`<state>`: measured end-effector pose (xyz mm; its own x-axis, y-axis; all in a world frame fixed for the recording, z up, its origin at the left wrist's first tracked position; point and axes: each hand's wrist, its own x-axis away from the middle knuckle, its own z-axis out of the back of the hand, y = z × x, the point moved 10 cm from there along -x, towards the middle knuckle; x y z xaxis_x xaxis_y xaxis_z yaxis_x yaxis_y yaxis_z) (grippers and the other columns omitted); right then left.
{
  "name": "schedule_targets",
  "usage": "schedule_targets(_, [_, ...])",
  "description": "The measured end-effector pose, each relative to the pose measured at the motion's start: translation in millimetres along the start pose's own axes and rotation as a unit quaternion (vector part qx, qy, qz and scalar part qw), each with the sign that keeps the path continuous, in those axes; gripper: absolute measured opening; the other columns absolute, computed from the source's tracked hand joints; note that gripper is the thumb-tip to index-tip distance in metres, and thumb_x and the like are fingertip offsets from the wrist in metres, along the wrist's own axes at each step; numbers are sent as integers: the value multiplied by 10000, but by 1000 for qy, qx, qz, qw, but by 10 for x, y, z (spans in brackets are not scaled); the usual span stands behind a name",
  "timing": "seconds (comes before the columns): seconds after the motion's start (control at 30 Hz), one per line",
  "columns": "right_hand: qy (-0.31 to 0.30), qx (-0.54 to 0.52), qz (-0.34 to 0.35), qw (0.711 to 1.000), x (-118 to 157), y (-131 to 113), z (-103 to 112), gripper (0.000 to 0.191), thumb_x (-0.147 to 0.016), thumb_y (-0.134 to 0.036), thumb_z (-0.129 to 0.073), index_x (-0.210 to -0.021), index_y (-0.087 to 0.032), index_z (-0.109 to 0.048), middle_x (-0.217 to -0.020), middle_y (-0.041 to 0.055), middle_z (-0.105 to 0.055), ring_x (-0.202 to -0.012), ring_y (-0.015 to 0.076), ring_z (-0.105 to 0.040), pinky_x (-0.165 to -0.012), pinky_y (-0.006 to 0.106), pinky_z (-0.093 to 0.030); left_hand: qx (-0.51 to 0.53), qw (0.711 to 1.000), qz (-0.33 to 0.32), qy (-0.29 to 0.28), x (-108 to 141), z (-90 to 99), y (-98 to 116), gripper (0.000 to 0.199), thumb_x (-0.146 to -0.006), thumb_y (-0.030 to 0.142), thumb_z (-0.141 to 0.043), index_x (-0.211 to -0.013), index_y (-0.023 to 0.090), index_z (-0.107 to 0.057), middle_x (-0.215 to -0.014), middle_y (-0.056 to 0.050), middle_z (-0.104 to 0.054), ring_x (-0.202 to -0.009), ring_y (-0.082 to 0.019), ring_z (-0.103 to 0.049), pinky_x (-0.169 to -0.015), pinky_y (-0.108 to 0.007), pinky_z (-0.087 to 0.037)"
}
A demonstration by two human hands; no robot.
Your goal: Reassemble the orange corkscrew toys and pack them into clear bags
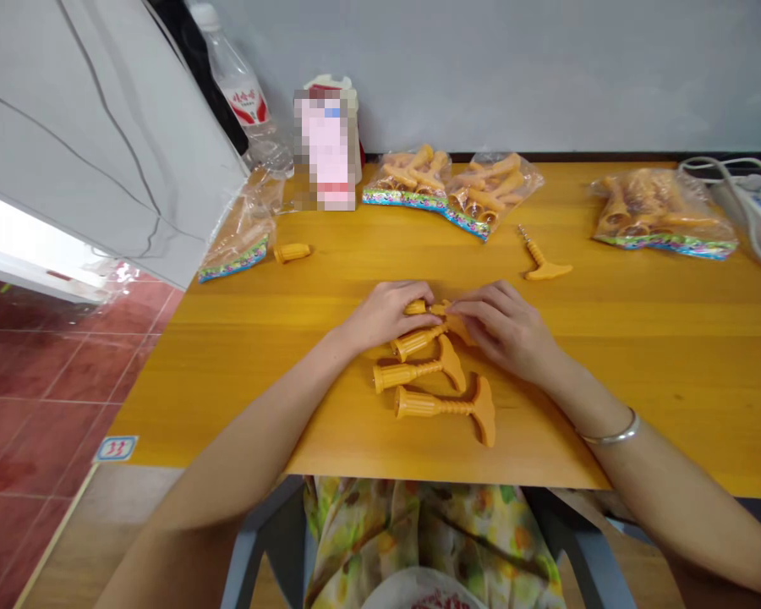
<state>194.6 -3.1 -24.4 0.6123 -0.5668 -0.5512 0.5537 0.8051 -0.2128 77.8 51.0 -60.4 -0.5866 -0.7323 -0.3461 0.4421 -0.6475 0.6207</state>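
Near the middle of the wooden table, my left hand (396, 313) has its fingers closed round the ribbed sleeve of an orange corkscrew (415, 308). My right hand (504, 330) pinches at the handle end of the same corkscrew, its fingertips partly hiding it. Just below the hands lie three more orange corkscrews, each with a ribbed sleeve at the left and a T-shaped handle at the right: an upper one (417, 342), a middle one (398, 375) and a lower one (444, 406). The upper one's handle is partly covered by my right hand.
A loose sleeve (292, 253) lies at the left, and a bare corkscrew screw (542, 262) at the right. Along the back are bags of orange parts (412, 173), (663, 211), a phone (327, 152), a bottle (244, 97) and an opened plastic bag (244, 228).
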Motion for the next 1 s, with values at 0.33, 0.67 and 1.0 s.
schedule_targets(0.33, [66, -14, -30, 997, 20, 159, 128, 352, -965, -130, -467, -1258, -257, -615, -1251, 125, -644, -1133, 263, -593, -941, 466, -487, 53, 994, 63, 72, -11, 176, -108, 314, -820, 465, -735, -821, 155, -687, -714, 37, -673, -597, -81, -519, -610, -203, -380])
schedule_targets(0.67, [57, -283, -305, 907, 187, 541, -125, 465, -947, -464, -584, -1354, -251, -511, -620, -50, -511, -498, 118, -443, -475, 253, -375, -140, 983, -101, 60, 60, 73, 245, 287, -949, 453, -582, -993, 170, -607, -892, -33, -723, -765, -144, -678, -724, -241, -474])
schedule_targets(1.0, [28, -359, -328, 873, 218, 529, -226, 459, -925, -461, -589, -1333, -250, -595, -878, 17, -694, -785, 162, -653, -750, 305, -535, -146, 983, -77, 75, 51, 136, 113, 233, -973, 393, -558, -952, 172, -627, -855, -27, -720, -751, -147, -675, -683, -245, -458])
